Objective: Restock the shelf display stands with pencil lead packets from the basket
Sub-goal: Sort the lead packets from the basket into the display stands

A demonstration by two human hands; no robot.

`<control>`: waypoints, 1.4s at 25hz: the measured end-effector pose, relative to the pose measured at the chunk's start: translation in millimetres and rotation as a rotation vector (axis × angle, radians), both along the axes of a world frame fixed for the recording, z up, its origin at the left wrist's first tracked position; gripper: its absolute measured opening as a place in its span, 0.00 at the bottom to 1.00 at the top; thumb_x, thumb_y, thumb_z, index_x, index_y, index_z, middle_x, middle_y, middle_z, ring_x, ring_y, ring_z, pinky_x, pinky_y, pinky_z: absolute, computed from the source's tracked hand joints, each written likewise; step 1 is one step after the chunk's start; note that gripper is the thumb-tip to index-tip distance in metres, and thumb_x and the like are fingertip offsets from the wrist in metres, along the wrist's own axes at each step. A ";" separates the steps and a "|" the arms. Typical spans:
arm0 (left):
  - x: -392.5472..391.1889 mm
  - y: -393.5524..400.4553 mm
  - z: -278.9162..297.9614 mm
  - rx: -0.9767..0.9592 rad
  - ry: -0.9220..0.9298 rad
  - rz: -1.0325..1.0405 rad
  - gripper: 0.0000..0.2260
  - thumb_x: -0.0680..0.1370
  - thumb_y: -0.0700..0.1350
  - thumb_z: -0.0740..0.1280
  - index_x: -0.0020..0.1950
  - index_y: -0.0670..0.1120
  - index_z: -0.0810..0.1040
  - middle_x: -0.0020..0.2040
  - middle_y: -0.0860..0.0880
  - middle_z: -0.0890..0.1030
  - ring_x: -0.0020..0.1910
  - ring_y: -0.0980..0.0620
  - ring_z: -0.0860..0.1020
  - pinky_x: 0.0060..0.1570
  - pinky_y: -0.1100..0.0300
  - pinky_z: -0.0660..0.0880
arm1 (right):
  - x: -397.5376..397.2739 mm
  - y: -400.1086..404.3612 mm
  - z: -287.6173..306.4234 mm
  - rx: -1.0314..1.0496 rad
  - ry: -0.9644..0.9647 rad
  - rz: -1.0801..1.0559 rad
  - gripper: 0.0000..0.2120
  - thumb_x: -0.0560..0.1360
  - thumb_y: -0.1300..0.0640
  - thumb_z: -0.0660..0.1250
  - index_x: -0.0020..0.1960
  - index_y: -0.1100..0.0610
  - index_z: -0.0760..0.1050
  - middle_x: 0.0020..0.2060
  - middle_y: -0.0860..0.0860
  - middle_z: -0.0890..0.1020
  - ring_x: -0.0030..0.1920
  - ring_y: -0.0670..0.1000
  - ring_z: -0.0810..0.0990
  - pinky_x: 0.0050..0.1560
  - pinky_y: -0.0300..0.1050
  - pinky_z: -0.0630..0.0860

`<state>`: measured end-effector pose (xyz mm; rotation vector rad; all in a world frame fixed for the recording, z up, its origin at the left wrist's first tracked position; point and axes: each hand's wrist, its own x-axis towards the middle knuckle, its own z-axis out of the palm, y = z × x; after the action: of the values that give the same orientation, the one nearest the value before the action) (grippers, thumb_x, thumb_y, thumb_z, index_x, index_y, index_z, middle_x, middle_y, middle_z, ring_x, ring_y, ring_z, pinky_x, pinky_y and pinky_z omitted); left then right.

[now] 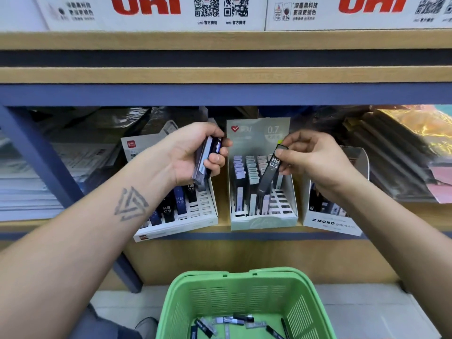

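We look down on a wooden shelf (244,234) carrying three display stands side by side. The left hand (193,152) is raised in front of the left stand (176,223), its fingers curled round a small bundle of pencil lead packets (206,160) held roughly upright (we count at least two or three, one with a dark blue end, but cannot tell the exact number). The forearm behind it bears a triangular tattoo (130,204).

The right hand (315,160) pinches a single black packet (270,171) marked "HB 0.5" near its upper end, between thumb and fingertips. That packet hangs tilted, its lower end in front of the slots of the middle stand (263,222), whose backing card reads "0.7"; we cannot tell whether it touches the packets already standing there. The middle stand holds rows of pale and dark packets, with open slots at its front right.

The left stand holds black and blue packets marked HB 0.5, also with open slots at its right. The right stand (330,223) is labelled MONO and sits partly behind the right wrist.

Below the shelf, a green basket (220,297) stands on the floor, with loose packets (232,322) lying on its bottom.
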<state>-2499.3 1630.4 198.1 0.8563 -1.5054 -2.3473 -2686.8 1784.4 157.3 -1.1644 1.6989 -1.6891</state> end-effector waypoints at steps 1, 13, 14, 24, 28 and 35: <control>1.0 -1.8 0.7 -0.003 0.005 0.024 0.10 0.82 0.44 0.58 0.49 0.40 0.74 0.32 0.48 0.71 0.24 0.57 0.65 0.19 0.68 0.60 | 2.6 -1.3 -1.7 -0.003 0.005 0.013 0.08 0.74 0.67 0.73 0.51 0.63 0.76 0.35 0.56 0.83 0.34 0.55 0.84 0.38 0.46 0.83; 55.8 -37.8 -14.5 -0.086 -0.164 0.136 0.03 0.84 0.39 0.56 0.54 0.40 0.68 0.33 0.43 0.78 0.20 0.58 0.66 0.15 0.69 0.60 | 93.5 -84.7 -36.0 0.069 0.759 -0.028 0.07 0.75 0.60 0.74 0.50 0.53 0.80 0.40 0.46 0.81 0.42 0.47 0.78 0.45 0.45 0.76; 62.0 -41.4 -16.2 -0.091 -0.174 0.143 0.04 0.84 0.39 0.56 0.55 0.40 0.69 0.33 0.43 0.78 0.20 0.58 0.66 0.15 0.69 0.61 | 98.6 -90.3 -40.8 0.069 0.785 -0.025 0.07 0.75 0.61 0.74 0.50 0.53 0.79 0.40 0.47 0.81 0.42 0.48 0.79 0.45 0.46 0.76; 97.0 -53.6 -31.8 -0.153 -0.242 0.217 0.06 0.83 0.38 0.60 0.49 0.38 0.74 0.33 0.41 0.78 0.20 0.56 0.67 0.17 0.69 0.61 | 112.0 -107.9 -49.8 0.169 0.813 0.094 0.08 0.75 0.63 0.73 0.45 0.51 0.79 0.42 0.48 0.83 0.45 0.48 0.80 0.46 0.48 0.78; 104.6 -55.7 -34.5 -0.136 -0.224 0.233 0.05 0.83 0.37 0.60 0.49 0.39 0.74 0.34 0.42 0.76 0.21 0.56 0.67 0.17 0.68 0.62 | 107.5 -117.3 -57.7 0.139 0.899 0.034 0.06 0.76 0.64 0.72 0.51 0.57 0.85 0.47 0.51 0.83 0.49 0.54 0.81 0.51 0.52 0.80; 107.6 -54.4 -38.1 -0.131 -0.198 0.191 0.05 0.82 0.36 0.60 0.47 0.42 0.72 0.33 0.46 0.72 0.22 0.56 0.67 0.17 0.68 0.61 | 110.9 -113.8 -52.3 0.214 0.910 -0.004 0.17 0.79 0.63 0.65 0.66 0.54 0.79 0.51 0.51 0.81 0.50 0.53 0.81 0.50 0.49 0.79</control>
<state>-2391.7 1575.9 160.0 1.1713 -1.5533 -2.0552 -2575.9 1670.7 105.0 -1.9826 2.2927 -0.9542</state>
